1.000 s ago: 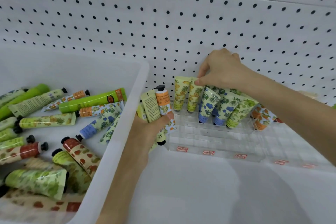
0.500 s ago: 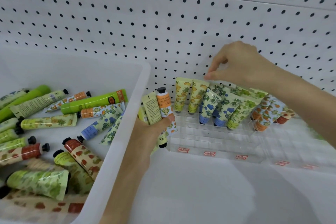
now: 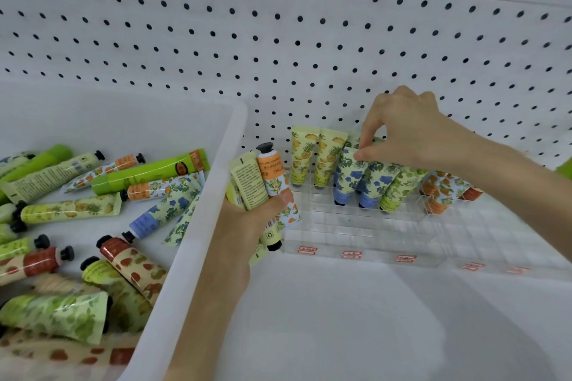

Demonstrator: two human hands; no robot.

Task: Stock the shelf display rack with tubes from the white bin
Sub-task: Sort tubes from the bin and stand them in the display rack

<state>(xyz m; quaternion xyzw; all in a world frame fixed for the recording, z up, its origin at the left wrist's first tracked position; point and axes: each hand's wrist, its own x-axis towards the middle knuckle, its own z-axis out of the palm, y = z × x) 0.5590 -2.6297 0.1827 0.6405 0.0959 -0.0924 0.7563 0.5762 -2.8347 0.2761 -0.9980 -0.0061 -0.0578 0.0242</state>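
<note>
The white bin (image 3: 198,226) on the left holds several patterned tubes (image 3: 148,170) lying loose. A clear display rack (image 3: 365,238) stands against the pegboard, with several tubes upright in its back row. My left hand (image 3: 247,226) grips a bunch of tubes (image 3: 263,179) between bin and rack. My right hand (image 3: 405,130) reaches over the back row and pinches the top edge of a blue-flowered tube (image 3: 348,176) standing in the rack.
A white pegboard wall (image 3: 278,40) rises right behind the rack. The white shelf surface (image 3: 371,318) stretches in front. The rack's front rows show red labels (image 3: 351,254) along the front edge. Orange-patterned tubes (image 3: 439,192) lean at the rack's right.
My right hand has moved from the yellow tubes, lifted to the right, then come down onto the blue-flowered tube's top. My left hand has kept its bunch almost still.
</note>
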